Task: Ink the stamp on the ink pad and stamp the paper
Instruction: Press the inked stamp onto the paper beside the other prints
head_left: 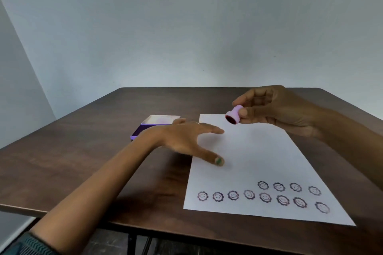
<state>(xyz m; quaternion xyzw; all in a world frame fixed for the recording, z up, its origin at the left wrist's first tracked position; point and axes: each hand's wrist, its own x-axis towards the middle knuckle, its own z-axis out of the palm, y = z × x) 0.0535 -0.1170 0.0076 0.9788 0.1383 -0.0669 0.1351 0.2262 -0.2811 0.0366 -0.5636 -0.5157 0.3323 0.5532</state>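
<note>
My left thumbnail point(218, 160) painted green, ring point(197, 123) on one finger (band barely visible); dark teal zigzag-knit sleeve point(31, 244) at elbow.

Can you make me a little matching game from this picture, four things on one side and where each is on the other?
Things:
1. stamp
2. ink pad
3. left hand
4. smiley prints

Places:
A. near edge of the paper
B. on the table, left of the paper
C. held in the right hand, above the paper
D. fingers spread, on the paper's left edge

Pairs: 1-C, 2-B, 3-D, 4-A
</note>
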